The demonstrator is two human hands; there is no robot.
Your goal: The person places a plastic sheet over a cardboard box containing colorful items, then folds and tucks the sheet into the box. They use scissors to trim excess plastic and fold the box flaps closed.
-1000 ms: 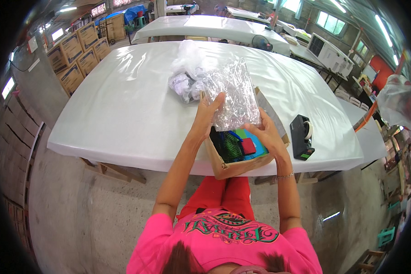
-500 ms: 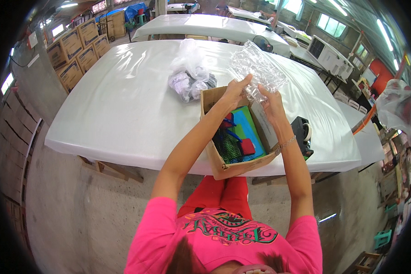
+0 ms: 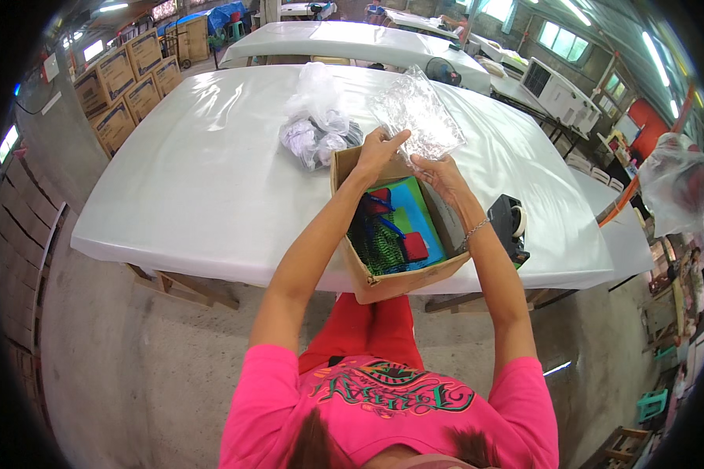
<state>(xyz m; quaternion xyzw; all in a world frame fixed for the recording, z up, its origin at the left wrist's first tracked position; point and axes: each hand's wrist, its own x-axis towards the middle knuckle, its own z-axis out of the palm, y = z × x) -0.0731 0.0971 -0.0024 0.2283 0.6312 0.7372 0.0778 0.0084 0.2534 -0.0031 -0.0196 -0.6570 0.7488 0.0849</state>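
A clear plastic bag (image 3: 424, 117) is stretched between my two hands, above the far end of an open cardboard box (image 3: 391, 291). My left hand (image 3: 378, 153) pinches the bag's near edge with the thumb on top. Close beside it, my right hand (image 3: 443, 177) grips the same edge. Inside the box lie a dark green net (image 3: 382, 248), a flat blue and green item (image 3: 414, 205) and red pieces (image 3: 414, 246) with blue cord. The box sits at the near edge of the white-covered table (image 3: 188, 180).
Left of the box's far end lies a clear bag with lilac and grey contents (image 3: 313, 137). A black tape dispenser (image 3: 508, 228) stands to the right of the box. Stacked cartons (image 3: 125, 90) and another white table (image 3: 344, 43) are farther back. A fan (image 3: 443, 72) is behind the table.
Both hands and the bag sit slightly farther left over the box. The bag looks flatter and more spread out. The whole view has shifted a little.
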